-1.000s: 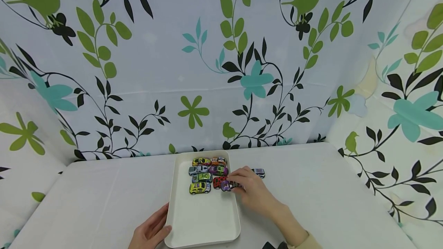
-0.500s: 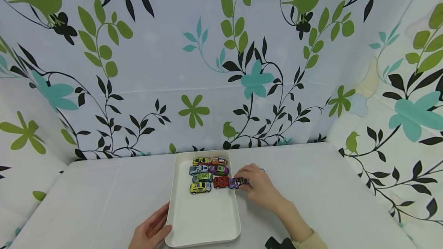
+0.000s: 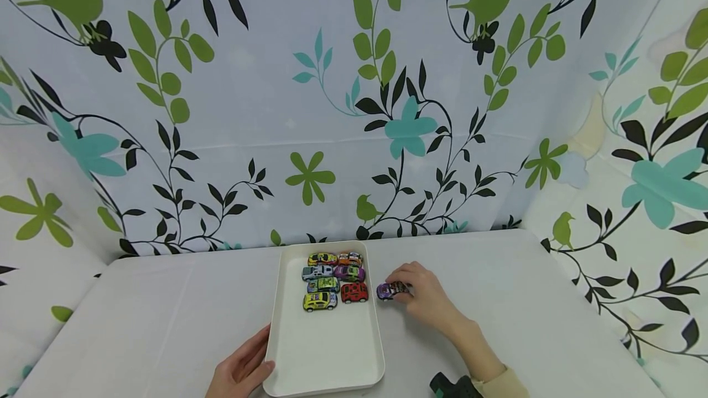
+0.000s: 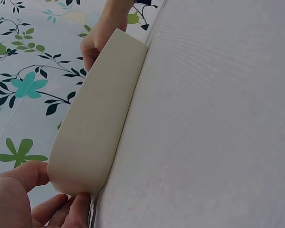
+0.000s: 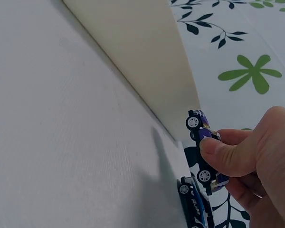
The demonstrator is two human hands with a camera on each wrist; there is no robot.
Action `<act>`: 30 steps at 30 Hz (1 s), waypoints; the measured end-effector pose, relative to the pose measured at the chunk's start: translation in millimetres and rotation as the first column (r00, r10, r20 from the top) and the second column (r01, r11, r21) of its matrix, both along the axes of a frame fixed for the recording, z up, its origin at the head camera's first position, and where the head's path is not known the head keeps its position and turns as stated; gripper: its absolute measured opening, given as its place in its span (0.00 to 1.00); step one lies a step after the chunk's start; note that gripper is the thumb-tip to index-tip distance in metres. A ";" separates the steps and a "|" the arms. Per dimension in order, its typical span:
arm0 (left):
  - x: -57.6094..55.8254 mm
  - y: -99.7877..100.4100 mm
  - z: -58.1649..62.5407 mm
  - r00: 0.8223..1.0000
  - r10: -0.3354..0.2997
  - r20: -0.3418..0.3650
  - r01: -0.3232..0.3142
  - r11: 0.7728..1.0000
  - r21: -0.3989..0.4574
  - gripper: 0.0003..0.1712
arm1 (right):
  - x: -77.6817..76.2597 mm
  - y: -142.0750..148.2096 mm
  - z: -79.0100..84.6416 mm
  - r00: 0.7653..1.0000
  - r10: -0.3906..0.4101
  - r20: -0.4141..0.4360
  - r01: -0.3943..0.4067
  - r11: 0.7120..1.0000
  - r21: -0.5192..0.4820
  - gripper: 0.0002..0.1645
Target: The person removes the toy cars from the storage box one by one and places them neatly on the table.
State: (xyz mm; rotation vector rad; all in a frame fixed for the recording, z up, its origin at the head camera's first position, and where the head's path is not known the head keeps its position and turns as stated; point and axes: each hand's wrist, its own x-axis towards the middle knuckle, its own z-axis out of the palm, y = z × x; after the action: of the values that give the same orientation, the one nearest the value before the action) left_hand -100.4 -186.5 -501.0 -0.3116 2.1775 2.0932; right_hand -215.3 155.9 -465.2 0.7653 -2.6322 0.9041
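Observation:
My right hand (image 3: 427,303) pinches a small purple toy car (image 3: 389,290) between thumb and fingers, just right of the white tray (image 3: 326,355). In the right wrist view the purple car hangs above the table, beside the tray's outer wall. My left hand (image 3: 239,366) grips the tray at its near left side, with the thumb (image 4: 33,172) up at the rim and the other fingers against the wall. Inside the tray stand several toy cars in two columns toward the far end, among them a red one (image 3: 354,292) and a yellow one (image 3: 319,301).
Another toy car (image 5: 194,202), blue, white and black, stands on the table behind the right hand; the head view hides it. A patterned cloth (image 3: 238,128) rises behind the white table (image 3: 166,318). A black device (image 3: 455,387) sits at the right wrist.
My right hand has moved right with the purple car, from over the tray's right edge to outside it. The red car stays in the tray. The left hand and tray look unmoved.

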 end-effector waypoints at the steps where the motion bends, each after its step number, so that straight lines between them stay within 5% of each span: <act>1: 0.0 0.1 -0.1 1.000 0.000 -0.002 0.000 1.000 -0.001 0.39 | -1.0 0.8 -1.7 1.000 -0.001 0.000 0.001 1.000 0.000 0.20; 21: 1.5 2.5 0.4 1.000 0.000 0.001 0.000 1.000 -0.005 0.40 | -10.5 23.9 -16.9 0.999 0.032 0.027 -0.033 0.999 0.010 0.21; 30: 0.9 3.0 1.3 1.000 0.001 0.002 -0.001 1.000 -0.013 0.39 | -12.3 33.6 -19.1 0.998 0.058 -0.040 -0.057 0.998 0.008 0.22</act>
State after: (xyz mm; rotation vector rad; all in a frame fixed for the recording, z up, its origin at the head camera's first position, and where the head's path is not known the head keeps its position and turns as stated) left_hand -99.5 -183.4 -499.7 -0.3164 2.1916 2.0791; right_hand -227.5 189.5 -484.3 0.8559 -2.5915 0.8859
